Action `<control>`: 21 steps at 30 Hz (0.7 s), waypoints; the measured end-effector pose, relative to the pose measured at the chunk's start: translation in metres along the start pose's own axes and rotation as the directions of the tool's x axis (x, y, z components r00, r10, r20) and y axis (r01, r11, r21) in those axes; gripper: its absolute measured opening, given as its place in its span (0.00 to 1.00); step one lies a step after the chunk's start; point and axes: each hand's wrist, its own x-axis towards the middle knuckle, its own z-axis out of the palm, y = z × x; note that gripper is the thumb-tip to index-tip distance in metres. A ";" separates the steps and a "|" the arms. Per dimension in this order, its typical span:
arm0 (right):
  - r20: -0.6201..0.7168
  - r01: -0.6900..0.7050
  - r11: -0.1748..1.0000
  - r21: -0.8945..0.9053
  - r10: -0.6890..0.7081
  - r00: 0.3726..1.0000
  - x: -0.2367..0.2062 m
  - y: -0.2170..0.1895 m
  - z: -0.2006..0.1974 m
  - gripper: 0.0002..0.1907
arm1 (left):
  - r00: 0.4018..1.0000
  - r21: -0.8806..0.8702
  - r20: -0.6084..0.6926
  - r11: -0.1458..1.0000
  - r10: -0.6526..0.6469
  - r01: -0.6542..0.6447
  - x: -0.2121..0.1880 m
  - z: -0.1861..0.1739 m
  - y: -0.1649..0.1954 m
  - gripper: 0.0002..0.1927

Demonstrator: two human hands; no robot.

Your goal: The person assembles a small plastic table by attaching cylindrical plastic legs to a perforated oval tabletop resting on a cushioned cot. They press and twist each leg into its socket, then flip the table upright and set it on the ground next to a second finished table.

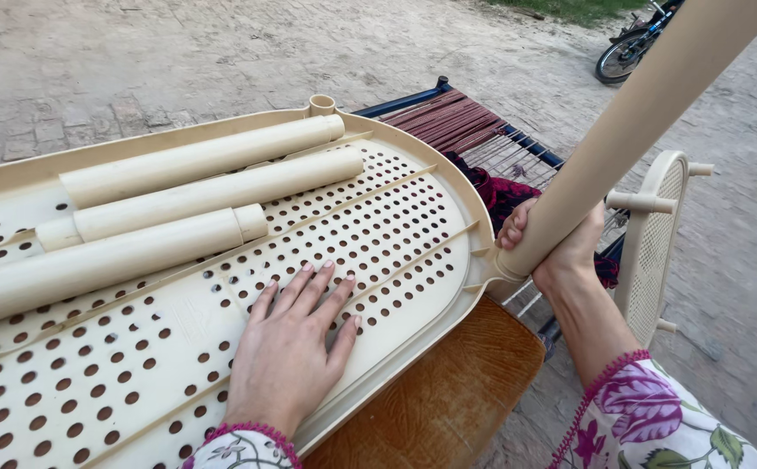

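Nearest the camera, the left hand (296, 347) is laid flat, palm down, on the shelf (135, 365); its fingers (309, 287) are spread wide and nothing is gripped. A floral sleeve with pink trim is seen at each wrist. The shelf is a cream plastic panel with a rounded end, pierced by rows of small round holes, crossed by raised ribs and edged by a low rim. Within that rim, at the upper left, three smooth cream tubes (196, 195) are laid side by side, lengthwise and touching. A short round socket (321, 105) is moulded at the shelf's far corner. Under the shelf's near edge a brown wooden stool (448, 391) is partly seen. Beyond the shelf a cot (474, 126) with a dark blue frame and woven maroon and pale strips is seen, with a dark red cloth (500, 195) on it. At the shelf's right corner a fourth tube (648, 104) is held tilted, its lower end touching the rim; the right hand (561, 239) is wrapped tightly around that end. Just right of it a second perforated panel (652, 239) with peg-like stubs is stood on edge. Far off on the paved ground, a motorcycle (635, 43) is parked.
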 end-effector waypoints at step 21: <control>0.249 -0.234 0.943 -0.236 0.292 0.923 -0.003 -0.029 0.005 0.41 | 0.999 -0.040 -0.049 0.999 -0.015 0.013 -0.013 -0.012 0.000 0.31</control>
